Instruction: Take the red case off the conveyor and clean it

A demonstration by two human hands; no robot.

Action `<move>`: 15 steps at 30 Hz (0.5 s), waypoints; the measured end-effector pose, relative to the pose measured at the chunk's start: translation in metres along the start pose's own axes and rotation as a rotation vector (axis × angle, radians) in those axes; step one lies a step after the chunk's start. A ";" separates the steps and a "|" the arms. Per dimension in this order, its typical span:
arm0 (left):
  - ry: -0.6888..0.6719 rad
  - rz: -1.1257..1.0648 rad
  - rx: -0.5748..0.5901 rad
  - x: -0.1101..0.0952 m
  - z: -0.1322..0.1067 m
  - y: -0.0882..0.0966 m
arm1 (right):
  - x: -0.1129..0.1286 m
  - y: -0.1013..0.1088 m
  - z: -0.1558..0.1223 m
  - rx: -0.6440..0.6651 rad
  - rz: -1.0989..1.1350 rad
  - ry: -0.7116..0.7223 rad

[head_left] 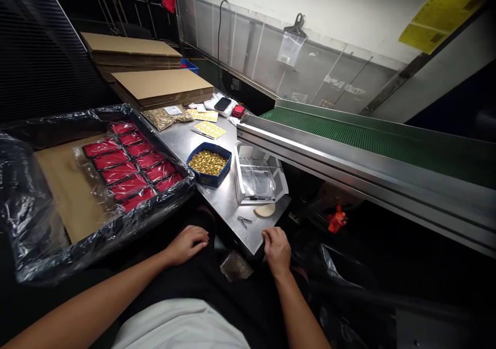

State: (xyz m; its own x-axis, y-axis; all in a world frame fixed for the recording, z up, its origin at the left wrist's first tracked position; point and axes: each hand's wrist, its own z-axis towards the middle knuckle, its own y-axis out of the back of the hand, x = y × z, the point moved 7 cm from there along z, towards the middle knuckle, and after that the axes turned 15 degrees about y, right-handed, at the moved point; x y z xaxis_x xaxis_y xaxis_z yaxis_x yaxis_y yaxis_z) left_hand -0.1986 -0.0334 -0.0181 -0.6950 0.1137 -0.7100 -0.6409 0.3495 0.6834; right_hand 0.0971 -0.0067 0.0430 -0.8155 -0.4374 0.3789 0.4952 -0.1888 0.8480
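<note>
My left hand (189, 244) rests on my dark-clothed left thigh, holding nothing, its fingers loosely bent and the thumb apart. At the right edge of the metal table (222, 204) is my right hand (277, 251), its fingers curled together; nothing shows in them. Closest to it on the table lie small metal nippers (244, 220) and a pale rounded pad (264, 211). Behind these stands an open white box (258, 178) with clear plastic and a dark pen-like stick in it. A blue tray (211, 179) of small gold pieces sits to its left.
A plastic-lined box (50, 263) of red wrapped packs stands left. Cardboard stacks (166, 85), a bag of gold-coloured pieces (165, 117), yellow sticker sheets (210, 130) and a phone (222, 104) lie farther back. The green conveyor (329, 132) borders the right side.
</note>
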 end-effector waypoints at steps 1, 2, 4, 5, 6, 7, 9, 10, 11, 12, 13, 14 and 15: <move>0.000 -0.003 -0.004 0.000 0.000 0.000 | -0.001 -0.002 -0.002 0.008 0.012 -0.007; 0.000 -0.005 -0.006 0.001 0.000 0.001 | -0.001 -0.004 -0.003 0.017 0.026 -0.011; -0.002 -0.009 -0.010 0.000 0.000 0.001 | -0.001 -0.007 -0.004 0.024 0.049 -0.021; -0.004 -0.011 -0.012 0.000 0.000 0.001 | -0.001 -0.008 -0.005 0.021 0.059 -0.028; -0.005 -0.013 -0.014 0.000 0.000 0.001 | -0.001 -0.009 -0.005 0.017 0.068 -0.036; -0.007 -0.015 -0.017 0.000 0.000 0.001 | -0.001 -0.010 -0.006 0.011 0.076 -0.043; -0.008 -0.018 -0.021 -0.001 0.000 0.001 | -0.002 -0.012 -0.007 -0.002 0.093 -0.056; -0.009 -0.019 -0.022 -0.001 0.001 0.001 | -0.002 -0.013 -0.008 -0.010 0.102 -0.063; -0.008 -0.019 -0.022 -0.001 0.001 0.001 | -0.003 -0.013 -0.009 -0.018 0.112 -0.071; -0.007 -0.019 -0.021 -0.001 0.001 0.000 | -0.003 -0.014 -0.010 -0.026 0.124 -0.079; -0.006 -0.019 -0.020 -0.001 0.001 0.000 | -0.003 -0.014 -0.012 -0.034 0.138 -0.086; -0.004 -0.018 -0.019 -0.001 0.001 0.000 | -0.003 -0.014 -0.013 -0.041 0.155 -0.094; -0.002 -0.017 -0.018 -0.001 0.001 0.000 | -0.003 -0.015 -0.013 -0.049 0.176 -0.100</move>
State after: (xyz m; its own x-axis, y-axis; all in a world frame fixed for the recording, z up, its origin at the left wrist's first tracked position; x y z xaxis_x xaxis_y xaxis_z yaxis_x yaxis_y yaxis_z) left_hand -0.1978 -0.0331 -0.0179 -0.6833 0.1099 -0.7218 -0.6584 0.3348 0.6742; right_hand 0.0961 -0.0146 0.0247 -0.7396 -0.3780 0.5569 0.6448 -0.1609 0.7472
